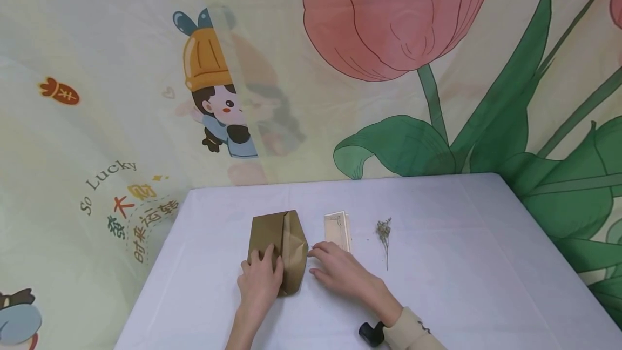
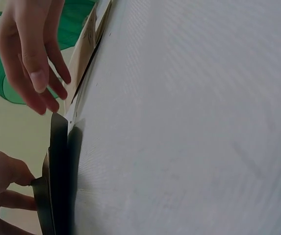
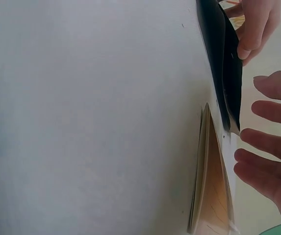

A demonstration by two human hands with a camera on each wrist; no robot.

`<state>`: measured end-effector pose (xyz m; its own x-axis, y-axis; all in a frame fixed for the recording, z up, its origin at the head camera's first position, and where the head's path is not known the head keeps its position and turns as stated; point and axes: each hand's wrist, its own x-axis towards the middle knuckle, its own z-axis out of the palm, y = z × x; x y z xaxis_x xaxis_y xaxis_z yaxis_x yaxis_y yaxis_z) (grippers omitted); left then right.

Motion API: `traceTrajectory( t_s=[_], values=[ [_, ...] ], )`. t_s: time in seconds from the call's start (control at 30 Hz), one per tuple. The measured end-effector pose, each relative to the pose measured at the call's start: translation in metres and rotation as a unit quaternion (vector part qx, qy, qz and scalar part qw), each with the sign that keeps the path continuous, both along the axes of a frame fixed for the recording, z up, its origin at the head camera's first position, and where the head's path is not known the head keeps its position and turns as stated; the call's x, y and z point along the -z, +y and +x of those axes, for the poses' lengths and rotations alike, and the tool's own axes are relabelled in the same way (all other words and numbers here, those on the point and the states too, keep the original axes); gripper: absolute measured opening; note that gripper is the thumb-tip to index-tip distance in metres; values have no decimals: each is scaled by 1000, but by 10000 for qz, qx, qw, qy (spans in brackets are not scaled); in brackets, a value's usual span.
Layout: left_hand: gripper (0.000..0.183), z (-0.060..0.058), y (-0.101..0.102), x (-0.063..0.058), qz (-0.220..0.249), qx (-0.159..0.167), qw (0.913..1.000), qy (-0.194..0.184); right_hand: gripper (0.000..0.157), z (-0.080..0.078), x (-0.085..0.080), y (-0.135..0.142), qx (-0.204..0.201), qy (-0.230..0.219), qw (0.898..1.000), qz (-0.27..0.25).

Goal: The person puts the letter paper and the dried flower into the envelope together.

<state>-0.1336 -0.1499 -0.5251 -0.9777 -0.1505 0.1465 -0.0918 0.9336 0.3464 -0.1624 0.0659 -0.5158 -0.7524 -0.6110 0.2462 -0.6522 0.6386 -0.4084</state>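
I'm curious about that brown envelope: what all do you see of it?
The envelope looks like brownish-gold paper with a slight sheen. It lies on the white table, its creased, pointed flap unfolded to the right. The left hand touches its body near the mouth; whether anything is inside doesn't show.

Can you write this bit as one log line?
left hand: touching brown envelope; right hand: empty, near flap; cards: right of envelope; dried sprig: right of cards
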Motion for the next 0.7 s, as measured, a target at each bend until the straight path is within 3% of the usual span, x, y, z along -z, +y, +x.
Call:
traceTrajectory(
  t_s=[0.2,0.43,0.7],
  values=[
    [42,2,1,0,-59,20,9999,83,32,-2,1,-4,-127,-43,9999,26],
    [43,2,2,-1,-42,2,9999,92,29,-5,2,-11,-367,252,9990,47],
    [43,2,1,-1,-70,-4,10000,27,25,-10,4,-22,-365,210,9990,159]
  ],
)
